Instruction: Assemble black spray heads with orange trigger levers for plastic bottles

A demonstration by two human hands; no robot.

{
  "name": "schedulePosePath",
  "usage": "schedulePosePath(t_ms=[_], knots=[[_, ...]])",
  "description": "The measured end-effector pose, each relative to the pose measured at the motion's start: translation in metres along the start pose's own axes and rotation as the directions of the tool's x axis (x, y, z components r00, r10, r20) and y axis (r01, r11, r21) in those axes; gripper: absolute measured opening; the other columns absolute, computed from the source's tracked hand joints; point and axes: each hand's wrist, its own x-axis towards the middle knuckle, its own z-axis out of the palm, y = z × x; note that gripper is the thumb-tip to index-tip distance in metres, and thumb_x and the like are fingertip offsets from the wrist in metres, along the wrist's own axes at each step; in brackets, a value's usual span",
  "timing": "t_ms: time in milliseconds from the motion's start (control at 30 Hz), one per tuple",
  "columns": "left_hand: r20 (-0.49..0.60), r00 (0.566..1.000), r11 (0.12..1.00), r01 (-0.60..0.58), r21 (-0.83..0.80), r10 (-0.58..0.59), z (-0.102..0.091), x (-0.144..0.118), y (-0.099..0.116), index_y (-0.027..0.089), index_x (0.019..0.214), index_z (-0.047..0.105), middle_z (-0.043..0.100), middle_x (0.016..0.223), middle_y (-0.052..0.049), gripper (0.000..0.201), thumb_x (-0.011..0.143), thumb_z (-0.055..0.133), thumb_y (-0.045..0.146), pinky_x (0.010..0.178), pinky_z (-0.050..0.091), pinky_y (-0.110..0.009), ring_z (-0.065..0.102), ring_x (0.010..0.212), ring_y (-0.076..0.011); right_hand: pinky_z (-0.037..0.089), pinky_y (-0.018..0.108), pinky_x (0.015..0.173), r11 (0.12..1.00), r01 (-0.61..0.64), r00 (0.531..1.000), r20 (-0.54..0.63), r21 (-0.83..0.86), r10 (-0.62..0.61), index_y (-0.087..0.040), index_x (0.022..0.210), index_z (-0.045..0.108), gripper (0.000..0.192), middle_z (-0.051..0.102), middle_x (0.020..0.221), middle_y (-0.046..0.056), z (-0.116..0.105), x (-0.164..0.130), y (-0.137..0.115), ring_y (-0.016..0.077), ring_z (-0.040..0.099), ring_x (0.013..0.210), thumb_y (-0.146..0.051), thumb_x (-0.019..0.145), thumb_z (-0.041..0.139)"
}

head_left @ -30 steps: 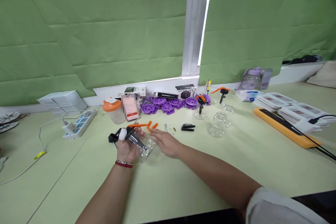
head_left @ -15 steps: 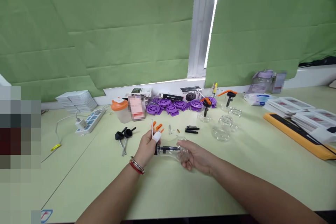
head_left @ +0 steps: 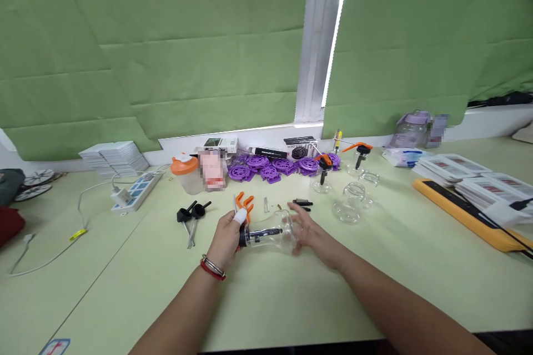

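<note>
A clear bottle point(head_left: 275, 233) lies sideways between my hands, a black pump rod point(head_left: 266, 234) inside it. At its neck, my left hand point(head_left: 228, 236) is closed around the black cap point(head_left: 242, 236); a white wrap covers the thumb. A metal tube point(head_left: 234, 203) rises beside that hand. Around the wide bottom of the bottle, my right hand point(head_left: 310, 233) has its fingers apart and slightly blurred; whether they touch it, I cannot tell. Just beyond are orange levers point(head_left: 245, 203), metal pins point(head_left: 266, 205) and a black spring part point(head_left: 302, 203).
Two black pump heads with tubes point(head_left: 194, 213) lie at left, near a power strip point(head_left: 139, 191). Purple plastic parts point(head_left: 270, 169) line the back beside an orange-lidded cup point(head_left: 185, 175). At right are clear containers point(head_left: 347, 211), orange-levered pumps point(head_left: 323, 169) and a yellow-orange bar point(head_left: 470, 216).
My right hand has loosened from the bottle's bottom and spread its fingers. The bottle's wide end shows more fully. My left hand still holds the cap end, slightly further left in view.
</note>
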Motion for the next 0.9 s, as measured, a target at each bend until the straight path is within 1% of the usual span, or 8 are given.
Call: schedulePosePath(t_ms=[100, 267, 467, 600, 667, 767, 833, 900], knots=[[-0.013, 0.997, 0.996, -0.069, 0.053, 0.070, 0.004, -0.001, -0.006, 0.017, 0.061, 0.049, 0.045, 0.048, 0.005, 0.030, 0.071, 0.067, 0.039, 0.036, 0.028, -0.017, 0.039, 0.038, -0.0060, 0.048, 0.030, 0.051, 0.950, -0.256, 0.959, 0.167, 0.180, 0.227, -0.021, 0.137, 0.026, 0.074, 0.055, 0.106, 0.014, -0.003, 0.000, 0.003, 0.0170, 0.060, 0.065, -0.070, 0.081, 0.027], [-0.028, 0.996, 0.994, 0.085, 0.074, -0.083, 0.005, 0.004, -0.012, 0.018, 0.062, 0.045, 0.045, 0.048, 0.005, 0.034, 0.073, 0.060, 0.046, 0.035, 0.026, -0.018, 0.038, 0.038, -0.0070, 0.045, 0.037, 0.089, 0.993, 0.095, 0.995, -0.003, -0.071, -0.095, -0.031, 0.132, 0.039, 0.086, 0.040, 0.131, 0.009, -0.008, -0.008, 0.001, 0.0221, 0.050, 0.106, -0.044, 0.057, 0.079], [-0.022, 0.998, 0.992, 0.059, 0.111, -0.057, 0.001, 0.006, -0.015, 0.018, 0.063, 0.045, 0.044, 0.049, 0.005, 0.035, 0.073, 0.059, 0.048, 0.035, 0.026, -0.018, 0.038, 0.039, -0.0065, 0.052, 0.042, 0.072, 0.984, -0.122, 0.990, 0.089, 0.130, 0.111, -0.021, 0.130, 0.035, 0.064, 0.051, 0.113, 0.014, 0.003, -0.002, 0.002, 0.0234, 0.058, 0.092, -0.062, 0.081, 0.043], [-0.008, 0.997, 0.988, 0.077, 0.131, -0.076, -0.004, 0.007, -0.018, 0.017, 0.063, 0.048, 0.043, 0.049, 0.004, 0.037, 0.073, 0.058, 0.052, 0.033, 0.023, -0.018, 0.037, 0.038, -0.0069, 0.035, 0.047, 0.101, 0.929, 0.263, 0.965, 0.070, -0.259, -0.253, -0.026, 0.126, 0.045, 0.066, 0.040, 0.133, 0.011, 0.003, -0.012, -0.007, 0.0275, 0.041, 0.122, -0.044, 0.068, 0.071], [0.010, 0.997, 0.989, 0.075, 0.129, -0.077, -0.004, 0.008, -0.019, 0.017, 0.064, 0.048, 0.044, 0.050, 0.004, 0.038, 0.073, 0.057, 0.053, 0.033, 0.023, -0.018, 0.037, 0.038, -0.0070, 0.025, 0.046, 0.107, 0.876, 0.344, 0.937, 0.071, -0.339, -0.341, -0.027, 0.128, 0.043, 0.072, 0.032, 0.141, 0.010, 0.001, -0.015, -0.010, 0.0277, 0.028, 0.131, -0.042, 0.065, 0.073], [0.043, 0.999, 0.994, 0.020, 0.109, -0.024, -0.003, 0.007, -0.020, 0.016, 0.065, 0.049, 0.046, 0.053, 0.003, 0.036, 0.073, 0.059, 0.050, 0.036, 0.028, -0.018, 0.040, 0.042, -0.0070, 0.041, 0.045, 0.095, 0.987, 0.070, 0.998, 0.016, -0.145, -0.068, -0.023, 0.137, 0.029, 0.073, 0.038, 0.136, 0.015, -0.002, -0.012, -0.012, 0.0265, 0.046, 0.119, -0.053, 0.077, 0.058], [0.066, 0.998, 0.995, -0.014, 0.102, 0.007, -0.001, 0.005, -0.020, 0.016, 0.065, 0.049, 0.046, 0.055, 0.003, 0.036, 0.074, 0.059, 0.050, 0.039, 0.031, -0.018, 0.041, 0.044, -0.0070, 0.050, 0.043, 0.079, 0.989, -0.145, 0.984, 0.098, -0.035, 0.147, -0.018, 0.135, 0.030, 0.068, 0.051, 0.120, 0.017, -0.002, -0.009, -0.011, 0.0244, 0.059, 0.097, -0.057, 0.082, 0.047], [0.083, 0.997, 0.994, -0.017, 0.106, 0.008, 0.000, 0.004, -0.021, 0.015, 0.065, 0.050, 0.046, 0.055, 0.003, 0.037, 0.073, 0.059, 0.050, 0.039, 0.031, -0.018, 0.042, 0.044, -0.0071, 0.051, 0.041, 0.076, 0.983, -0.130, 0.982, 0.123, -0.132, 0.146, -0.017, 0.133, 0.033, 0.072, 0.055, 0.113, 0.015, -0.001, -0.010, -0.012, 0.0234, 0.062, 0.089, -0.056, 0.077, 0.056]])
